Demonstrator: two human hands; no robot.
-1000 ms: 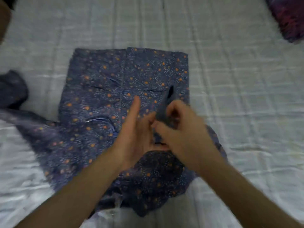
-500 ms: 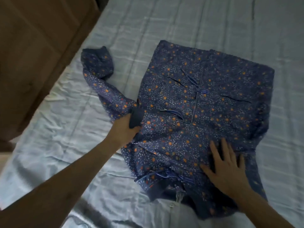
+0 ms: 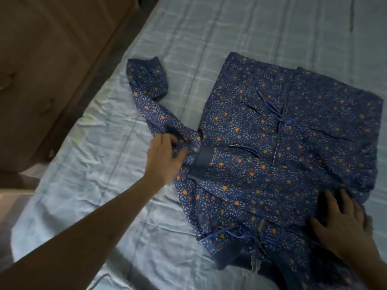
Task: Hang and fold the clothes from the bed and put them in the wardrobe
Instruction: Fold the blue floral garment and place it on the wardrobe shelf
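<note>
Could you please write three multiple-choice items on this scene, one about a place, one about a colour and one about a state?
1. Where does the loose sleeve lie?
A. folded across the jacket's front
B. stretched out on the bedsheet, toward the headboard side
C. under the right hand

2. What colour is the jacket?
A. plain white
B. red with stripes
C. dark blue with orange and white specks

3. How is the right hand?
A. flat on the jacket, fingers spread
B. curled in a fist in the air
C. pinching the zipper

Answers: 1 B, the sleeve runs out over the bedsheet past the left hand; 2 C, the print shows it; 3 A, its fingers lie straight on the cloth.
</note>
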